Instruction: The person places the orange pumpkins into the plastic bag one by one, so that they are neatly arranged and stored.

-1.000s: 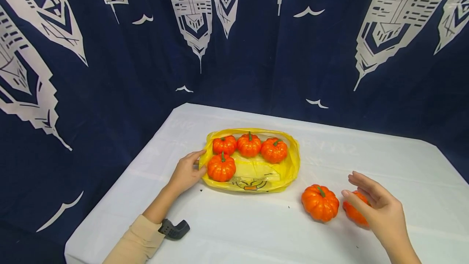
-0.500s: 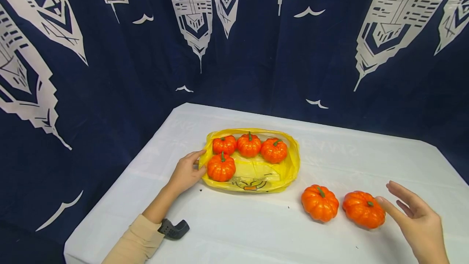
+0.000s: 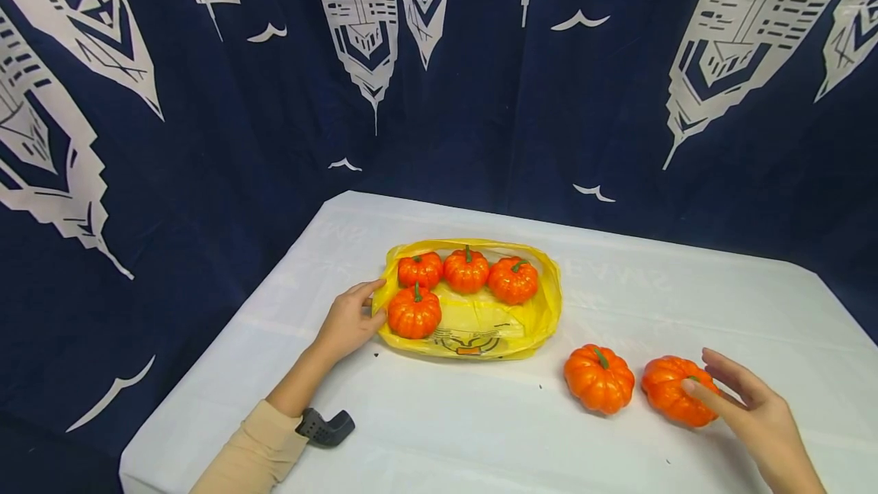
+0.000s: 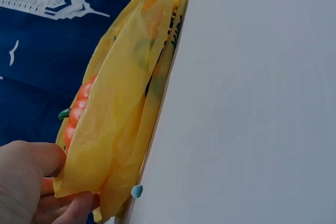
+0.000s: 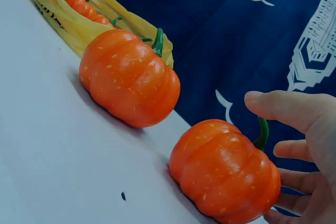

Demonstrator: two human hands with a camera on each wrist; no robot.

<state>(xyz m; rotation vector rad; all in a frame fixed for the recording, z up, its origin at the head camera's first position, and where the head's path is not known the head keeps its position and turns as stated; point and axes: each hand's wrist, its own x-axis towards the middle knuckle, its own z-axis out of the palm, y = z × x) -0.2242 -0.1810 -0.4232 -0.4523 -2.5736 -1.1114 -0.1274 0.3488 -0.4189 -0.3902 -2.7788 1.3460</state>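
My left hand (image 3: pixel 352 322) pinches the left edge of a yellow plastic bag (image 3: pixel 480 349); in the left wrist view, thumb and fingers of the left hand (image 4: pixel 26 182) lie on either side of the bag's rim (image 4: pixel 79 177). Inside the bag sit several small orange pumpkins with green stems, the front one (image 3: pixel 414 312) nearest that hand. Over at the right, my right hand (image 3: pixel 761 418) has its fingers spread around the right side of a loose pumpkin (image 3: pixel 675 395). The right wrist view has the thumb above this pumpkin (image 5: pixel 223 171), beside its stem.
Another loose pumpkin (image 3: pixel 598 380) stands between the bag and the right-hand one. A white cloth covers the table (image 3: pixel 439 433). Behind it hangs a dark blue curtain (image 3: pixel 466 143) with white building prints. A black strap device (image 3: pixel 328 429) sits on the left wrist.
The right hand moved right, off the loose pumpkin, then came back left and down beside it. The left hand and the bag have stayed in place.
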